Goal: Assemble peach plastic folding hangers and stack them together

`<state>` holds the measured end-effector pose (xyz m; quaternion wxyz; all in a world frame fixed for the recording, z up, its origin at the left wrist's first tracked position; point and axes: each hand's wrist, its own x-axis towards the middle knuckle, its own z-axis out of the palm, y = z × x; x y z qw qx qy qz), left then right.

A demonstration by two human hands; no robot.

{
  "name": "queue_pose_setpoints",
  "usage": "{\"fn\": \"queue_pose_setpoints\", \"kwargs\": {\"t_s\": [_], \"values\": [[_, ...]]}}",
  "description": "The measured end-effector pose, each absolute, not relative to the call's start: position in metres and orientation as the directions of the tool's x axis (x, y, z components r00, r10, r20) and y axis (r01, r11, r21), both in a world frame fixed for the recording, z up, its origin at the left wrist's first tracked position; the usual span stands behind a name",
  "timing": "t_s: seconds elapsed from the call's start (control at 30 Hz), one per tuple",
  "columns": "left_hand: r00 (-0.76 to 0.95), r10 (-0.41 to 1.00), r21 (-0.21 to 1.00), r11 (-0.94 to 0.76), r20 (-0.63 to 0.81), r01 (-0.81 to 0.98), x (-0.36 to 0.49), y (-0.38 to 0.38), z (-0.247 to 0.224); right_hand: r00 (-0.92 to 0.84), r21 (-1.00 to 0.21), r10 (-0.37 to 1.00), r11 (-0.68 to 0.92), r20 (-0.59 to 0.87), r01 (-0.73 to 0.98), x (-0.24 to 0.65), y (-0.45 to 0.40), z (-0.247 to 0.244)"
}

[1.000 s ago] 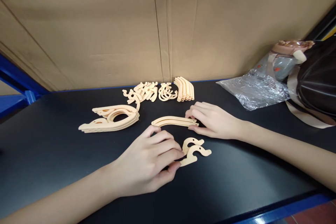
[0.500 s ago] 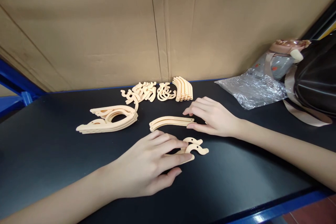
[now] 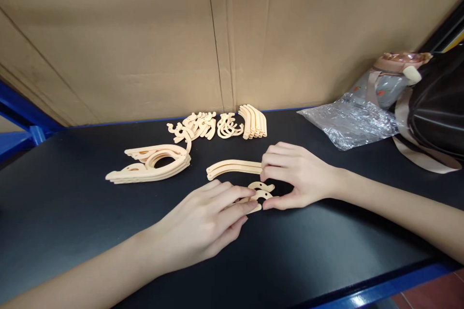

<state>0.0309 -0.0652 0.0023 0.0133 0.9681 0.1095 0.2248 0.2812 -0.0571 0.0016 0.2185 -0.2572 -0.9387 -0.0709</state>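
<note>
My left hand (image 3: 213,219) lies palm down with its fingers stretched out, fingertips resting on a few small cream plastic hook pieces (image 3: 261,186) on the black table. Those fingers partly cover the pieces. Just to the right, my right hand (image 3: 295,174) has its fingers bent and its thumb apart from them. Its thumb tip is at the right end of the hook pieces; whether it grips one is not clear. Behind, two curved cream arm pieces (image 3: 232,166) lie side by side, their right ends hidden by my right hand.
Stacked cream folding hangers (image 3: 170,169) lie at left. Along the back are piles of hook pieces (image 3: 199,125), C-shaped pieces (image 3: 228,127) and arm pieces (image 3: 253,121). At right are a clear plastic bag (image 3: 344,123), a bottle (image 3: 387,82) and a black bag (image 3: 440,101). Cardboard (image 3: 145,43) stands behind.
My right hand has moved from the end of the arm pieces toward me, to the hook pieces. The hook pieces have shifted slightly left and away under my left hand.
</note>
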Motion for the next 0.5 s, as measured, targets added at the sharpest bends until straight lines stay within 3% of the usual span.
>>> {"fn": "queue_pose_setpoints", "kwargs": {"t_s": [0.2,0.5], "values": [[0.868,0.244,0.059,-0.968,0.432,0.243,0.0316,-0.0641,-0.0002,-0.767,-0.046,0.532,0.831,0.359,0.554,0.2792,-0.0603,0.0023],[0.853,0.306,0.208,-0.949,0.422,0.238,0.0315,-0.0617,-0.0007,-0.763,-0.070,0.559,0.819,0.325,0.570,0.2782,-0.0620,0.0005]]}}
